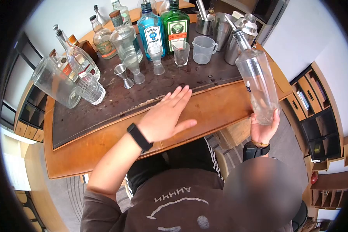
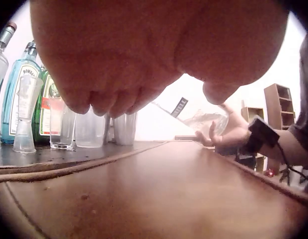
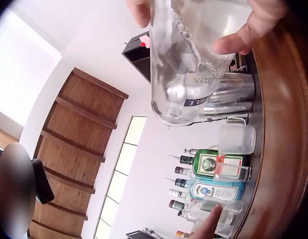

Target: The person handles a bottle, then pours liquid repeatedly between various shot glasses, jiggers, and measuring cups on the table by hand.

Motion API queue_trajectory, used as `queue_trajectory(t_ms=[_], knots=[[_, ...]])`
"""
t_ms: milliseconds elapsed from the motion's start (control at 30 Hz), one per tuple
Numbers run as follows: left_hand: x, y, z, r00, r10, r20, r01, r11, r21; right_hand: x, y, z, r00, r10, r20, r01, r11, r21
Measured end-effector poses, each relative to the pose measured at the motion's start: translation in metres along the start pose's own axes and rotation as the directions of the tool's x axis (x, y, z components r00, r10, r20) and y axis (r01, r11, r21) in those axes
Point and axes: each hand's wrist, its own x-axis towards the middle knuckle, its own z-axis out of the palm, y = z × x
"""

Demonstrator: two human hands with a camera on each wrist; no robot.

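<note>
The right hand (image 1: 263, 128) grips one clear spouted bottle (image 1: 259, 77) by its base; the left hand (image 1: 165, 114), straight-fingered, hovers over the table (image 1: 220, 101) bearing one metal jigger (image 1: 127, 81), two clear jiggers (image 1: 157, 65).

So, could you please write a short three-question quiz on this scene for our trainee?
1. Which hand holds a clear bottle?
2. Fill in the blank: the green bottle stands right beside the ____ bottle with a white label.
3. True or false: the left hand is gripping the green bottle.

Key:
1. The right hand, near the base.
2. Blue; that is the blue bottle.
3. False; it is stretched out over the near edge of the table, holding nothing.
</note>
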Motion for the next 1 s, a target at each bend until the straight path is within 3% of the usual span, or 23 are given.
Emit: queue_trajectory(t_ms=[100,200,633,800,1000], knots=[[-0.032,0.01,-0.009,1.0,-0.012,-0.012,0.011,0.999,-0.04,0.001,-0.002,0.007,0.999,-0.008,-0.039,0.006,0.999,-0.044],[-0.066,0.024,-0.025,0.988,-0.126,0.089,0.128,0.992,-0.016,0.003,-0.006,0.007,0.997,-0.028,-0.074,0.019,0.994,-0.112],[-0.157,0.043,-0.028,0.898,-0.439,-0.001,0.439,0.898,-0.006,0.007,-0.032,0.027,0.977,-0.211,-0.04,0.172,0.881,-0.44],[-0.166,0.044,-0.03,0.889,-0.457,-0.003,0.457,0.889,-0.017,0.004,-0.041,0.043,0.962,-0.274,0.005,0.227,0.786,-0.575],[-0.169,0.04,-0.025,0.883,-0.469,-0.017,0.469,0.883,-0.011,0.001,-0.044,0.054,0.95,-0.309,0.054,0.275,0.739,-0.614]])
